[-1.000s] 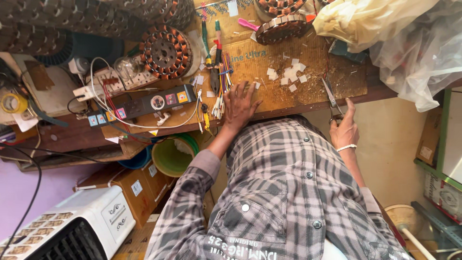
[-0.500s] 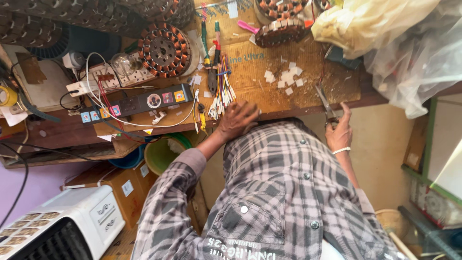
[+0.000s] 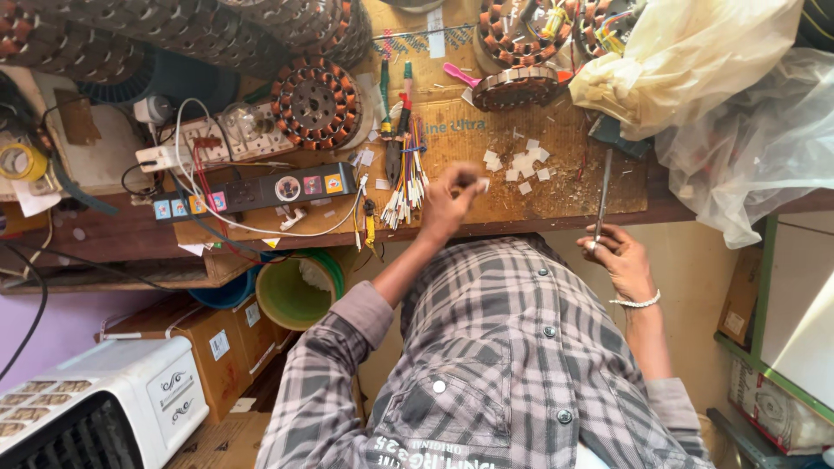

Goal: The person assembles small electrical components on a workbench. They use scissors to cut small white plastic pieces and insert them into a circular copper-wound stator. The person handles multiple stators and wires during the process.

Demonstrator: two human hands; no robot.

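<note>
Head view, looking down on the wooden surface [image 3: 565, 195].

Left hand [image 3: 452, 195]: raised over the surface's near edge, fingers [image 3: 467, 181] pinched together on one small white paper slip [image 3: 481, 184]. The slip sits at the fingertips, just clear of the board.

Loose white slips [image 3: 521, 163]: a cluster on the surface just to the right of the left hand, near but not touching it. I count about nine; some overlap, so the count is not firm.

Right hand [image 3: 621, 260]: at the near edge of the surface, fingers closed around the lower end of one long thin metal tool [image 3: 602, 195]. The tool's far end points up over the board, right of the slips. One pale bracelet [image 3: 636, 302] on this wrist.

Around:
- one bundle of coloured wires [image 3: 408, 174] just left of the left hand
- two wound stators in plain view, one [image 3: 314, 102] to the left, one [image 3: 519, 87] above the slips
- one black power strip [image 3: 252, 191]
- one green bucket [image 3: 300, 291] below the surface
</note>
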